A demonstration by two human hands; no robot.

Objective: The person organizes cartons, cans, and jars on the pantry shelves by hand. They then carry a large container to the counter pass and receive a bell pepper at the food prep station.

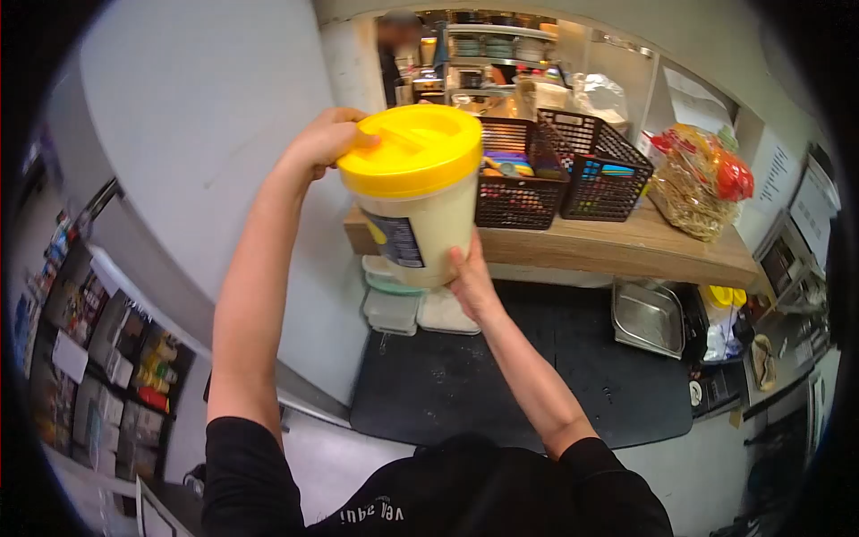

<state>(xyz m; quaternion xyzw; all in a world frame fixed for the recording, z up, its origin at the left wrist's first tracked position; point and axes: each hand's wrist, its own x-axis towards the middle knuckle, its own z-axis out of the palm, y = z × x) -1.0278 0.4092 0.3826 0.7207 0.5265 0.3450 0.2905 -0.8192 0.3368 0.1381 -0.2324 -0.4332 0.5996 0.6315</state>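
Observation:
Raised in front of me is a large translucent plastic tub point(447, 219) with a yellow screw lid point(412, 148) and a dark label. Pale contents show through its wall. My left hand point(335, 143) grips the lid's left edge, thumb on top and fingers round the side. Low on the tub's right side, my right hand point(470, 279) holds it, thumb against the wall and the other fingers partly hidden. The tub is slightly tilted and hides part of the wooden shelf point(626, 251) behind it.
Two dark plastic baskets point(519, 204) and a bag of dried noodles point(693, 188) stand on the shelf. Below, a black countertop point(501, 385) bears lidded containers point(392, 309) and a metal pan point(649, 318). A white wall point(206, 134) rises at left. A person point(391, 67) is beyond the hatch.

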